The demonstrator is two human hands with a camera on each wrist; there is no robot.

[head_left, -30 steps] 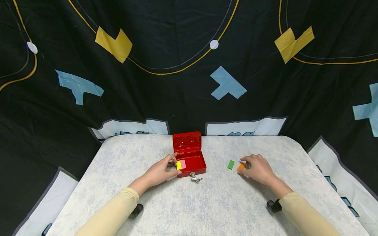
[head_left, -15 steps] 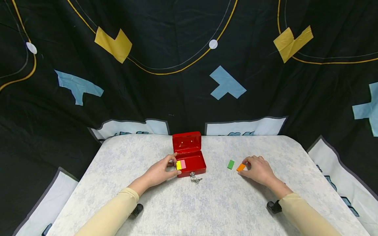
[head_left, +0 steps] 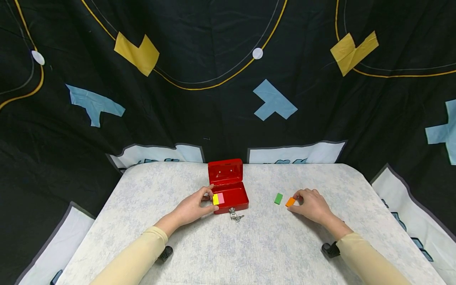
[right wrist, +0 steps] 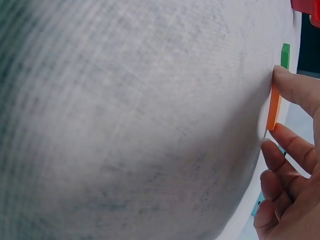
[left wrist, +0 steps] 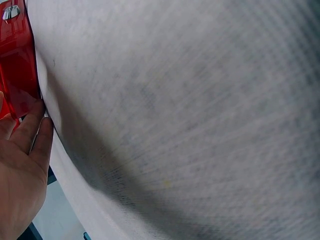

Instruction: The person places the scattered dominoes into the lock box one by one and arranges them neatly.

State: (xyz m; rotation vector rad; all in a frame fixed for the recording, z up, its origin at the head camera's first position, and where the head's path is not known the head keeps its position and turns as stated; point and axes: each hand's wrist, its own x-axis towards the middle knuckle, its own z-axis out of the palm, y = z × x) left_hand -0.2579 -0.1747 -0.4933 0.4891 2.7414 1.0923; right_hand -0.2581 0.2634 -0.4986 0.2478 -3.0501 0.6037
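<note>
A small red cash box (head_left: 236, 194) stands with its lid (head_left: 225, 172) raised. My left hand (head_left: 192, 205) holds its left end, thumb by the front corner and index finger towards the back. Inside, at that end, a yellow block (head_left: 215, 199) and a pink block (head_left: 221, 198) lie side by side. To the right of the box, my right hand (head_left: 311, 204) pinches an orange block (head_left: 290, 202) low at the tabletop, thumb and index finger at opposite ends, as the right wrist view shows. A green block (head_left: 278, 198) lies just left of it, apart from the hand.
A lock with keys (head_left: 235, 216) hangs at the box's front. The table (head_left: 249, 253) has a pale mottled cover. Behind it, close to the far edge, hangs a black patterned cloth (head_left: 199, 118).
The right index finger has drawn in onto the orange block, now more fully seen. The left hand, the cash box and the green block stay where they were.
</note>
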